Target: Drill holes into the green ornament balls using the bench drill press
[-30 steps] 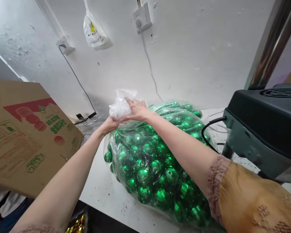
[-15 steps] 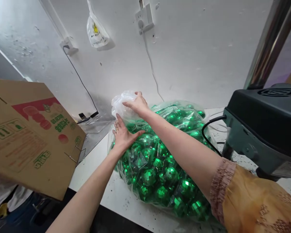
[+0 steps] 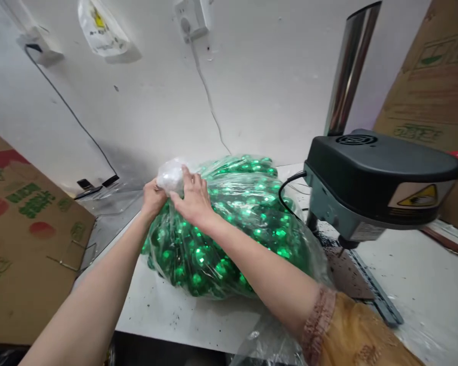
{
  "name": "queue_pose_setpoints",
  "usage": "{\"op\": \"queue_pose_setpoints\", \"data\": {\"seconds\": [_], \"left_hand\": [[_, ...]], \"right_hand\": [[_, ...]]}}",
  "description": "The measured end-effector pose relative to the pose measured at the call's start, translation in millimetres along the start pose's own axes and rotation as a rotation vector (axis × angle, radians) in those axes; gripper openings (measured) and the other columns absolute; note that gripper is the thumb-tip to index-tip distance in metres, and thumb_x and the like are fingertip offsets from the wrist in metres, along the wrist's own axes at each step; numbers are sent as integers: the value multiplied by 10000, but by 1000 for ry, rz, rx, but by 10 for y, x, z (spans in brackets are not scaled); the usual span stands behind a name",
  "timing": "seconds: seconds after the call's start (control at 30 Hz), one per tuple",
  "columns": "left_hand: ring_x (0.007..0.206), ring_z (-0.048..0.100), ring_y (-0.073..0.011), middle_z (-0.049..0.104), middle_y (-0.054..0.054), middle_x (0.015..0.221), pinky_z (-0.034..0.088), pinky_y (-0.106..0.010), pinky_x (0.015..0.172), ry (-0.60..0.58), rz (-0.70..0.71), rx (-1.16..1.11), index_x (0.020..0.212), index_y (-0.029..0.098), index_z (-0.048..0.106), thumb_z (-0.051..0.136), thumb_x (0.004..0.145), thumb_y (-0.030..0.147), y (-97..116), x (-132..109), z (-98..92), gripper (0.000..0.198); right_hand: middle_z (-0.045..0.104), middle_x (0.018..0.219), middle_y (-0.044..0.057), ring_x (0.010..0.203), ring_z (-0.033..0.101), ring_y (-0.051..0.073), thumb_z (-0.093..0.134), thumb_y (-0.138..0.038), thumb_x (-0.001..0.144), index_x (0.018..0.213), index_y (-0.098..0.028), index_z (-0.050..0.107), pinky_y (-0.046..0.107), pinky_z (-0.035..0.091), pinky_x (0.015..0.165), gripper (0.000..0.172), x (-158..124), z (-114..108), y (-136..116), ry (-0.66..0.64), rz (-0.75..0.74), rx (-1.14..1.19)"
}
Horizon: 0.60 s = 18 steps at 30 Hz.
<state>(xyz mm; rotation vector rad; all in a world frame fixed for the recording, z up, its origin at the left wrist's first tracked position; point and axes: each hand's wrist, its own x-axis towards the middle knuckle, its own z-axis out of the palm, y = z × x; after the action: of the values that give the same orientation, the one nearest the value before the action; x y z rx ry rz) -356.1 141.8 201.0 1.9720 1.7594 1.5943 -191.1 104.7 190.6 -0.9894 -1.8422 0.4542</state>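
Observation:
A large clear plastic bag [image 3: 229, 218] full of shiny green faceted balls lies on the white table. Its gathered, bunched-up white plastic neck [image 3: 171, 175] is at the upper left of the bag. My left hand [image 3: 153, 197] has its fingers closed on the left side of that neck. My right hand [image 3: 193, 195] lies against the neck's right side, fingers spread and thumb pointing left. The right forearm crosses over the bag.
A drill press [image 3: 377, 178] with a metal column [image 3: 353, 66] stands right of the bag. One cardboard box [image 3: 30, 254] is at the left, another [image 3: 431, 101] at the back right. A white cord [image 3: 209, 96] hangs down the wall behind.
The view has turned right, showing more of the drill press. My left hand has closed on the bag's neck. My right hand has moved down onto its right side, and the neck looks more compact.

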Motion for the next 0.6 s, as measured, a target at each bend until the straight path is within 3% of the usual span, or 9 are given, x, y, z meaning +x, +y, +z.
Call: {"op": "queue_pose_setpoints", "data": {"seconds": [0.07, 0.13, 0.2, 0.23, 0.3, 0.37, 0.4, 0.5, 0.6], "left_hand": [[725, 589, -193, 617, 9, 654, 427, -256, 673, 14, 4, 158, 698, 174, 622, 648, 620, 356, -68, 9, 35, 200], [716, 578, -206, 600, 13, 634, 403, -260, 665, -38, 26, 287, 700, 182, 625, 623, 600, 298, -171, 0, 46, 153], [744, 577, -221, 598, 17, 647, 418, -264, 703, -101, 74, 333, 697, 202, 612, 613, 578, 259, -287, -6, 7, 131], [788, 582, -235, 609, 17, 673, 435, -269, 746, -118, 103, 335, 699, 216, 604, 618, 575, 254, -344, -2, -32, 130], [915, 585, -271, 636, 17, 749, 456, -292, 868, -123, 160, 316, 716, 245, 588, 645, 583, 267, -445, 28, -137, 146], [1029, 569, -301, 650, 15, 817, 443, -326, 988, -114, 196, 310, 751, 272, 578, 666, 601, 287, -517, 79, -241, 174], [1069, 560, -310, 651, 14, 850, 429, -342, 1034, -109, 207, 319, 772, 281, 574, 666, 615, 290, -539, 107, -278, 182], [1138, 558, -316, 647, 8, 944, 400, -375, 1104, -108, 190, 394, 806, 277, 556, 634, 667, 268, -544, 158, -288, 160], [1167, 565, -293, 657, 0, 1052, 414, -372, 1088, -190, 163, 557, 853, 253, 557, 565, 736, 221, -482, 137, -204, 122]], "right_hand": [[532, 1434, 207, 1325, 520, 307, 505, -324, 945, 1539, -156, 352, 545, 432, 1157, 636, -214, -82, 28, -83, -4, -62], [655, 1246, 180, 1251, 563, 302, 587, -313, 908, 1455, -137, 491, 539, 465, 1132, 583, -468, -178, 49, -206, -54, -98], [646, 1332, 73, 1278, 551, 262, 659, -357, 877, 1324, -278, 621, 501, 445, 1183, 455, -752, -328, 74, -282, -159, -110], [591, 1439, 29, 1372, 483, 269, 592, -391, 923, 1336, -329, 610, 533, 381, 1239, 417, -903, -428, 99, -267, -211, -123], [555, 1495, 33, 1469, 382, 307, 420, -420, 993, 1377, -319, 584, 614, 319, 1264, 429, -1216, -662, 196, -46, -229, -240], [489, 1561, 67, 1525, 306, 371, 430, -393, 984, 1429, -320, 548, 710, 277, 1246, 467, -1529, -886, 359, 181, -3, -392], [463, 1580, 95, 1525, 306, 408, 450, -403, 975, 1452, -323, 531, 760, 281, 1213, 490, -1678, -972, 454, 222, 98, -451], [421, 1614, 112, 1507, 341, 461, 476, -470, 961, 1526, -339, 434, 780, 399, 1118, 581, -2058, -1061, 703, 156, 213, -499], [237, 1709, 77, 1562, 260, 458, 488, -471, 961, 1587, -382, 286, 712, 472, 1108, 663, -2282, -968, 814, 98, 207, -461]]}}
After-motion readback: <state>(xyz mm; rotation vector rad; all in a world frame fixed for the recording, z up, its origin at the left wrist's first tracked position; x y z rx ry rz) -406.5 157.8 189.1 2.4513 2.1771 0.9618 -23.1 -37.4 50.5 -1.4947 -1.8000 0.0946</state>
